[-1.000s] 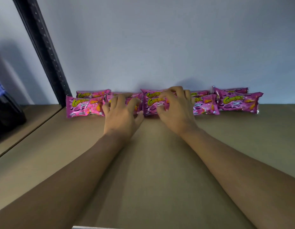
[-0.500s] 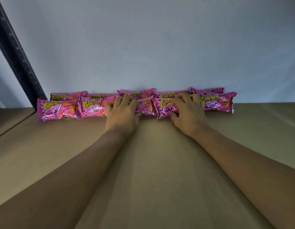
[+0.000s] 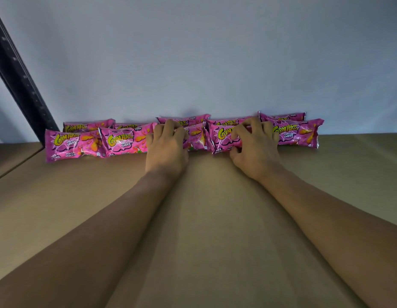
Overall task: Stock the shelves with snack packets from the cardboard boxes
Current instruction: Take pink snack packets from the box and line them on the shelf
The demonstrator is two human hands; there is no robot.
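Along the middle band of the frame, the snack packets (image 3: 126, 141) sit in a double row on the shelf (image 3: 204, 230), butted up against the pale wall (image 3: 193, 63). My guess is that keeps the front free for more. Left hand (image 3: 167, 150) has its fingers curled over the centre packet (image 3: 198, 135). Right hand (image 3: 255, 147) pinches the neighbouring packet (image 3: 222, 136) between thumb and curled fingers. Looks like both are getting nudged flush with the row. Black upright (image 3: 17, 78) at upper left marks the bay's edge. No cardboard boxes in view, so can't say what's left in them.
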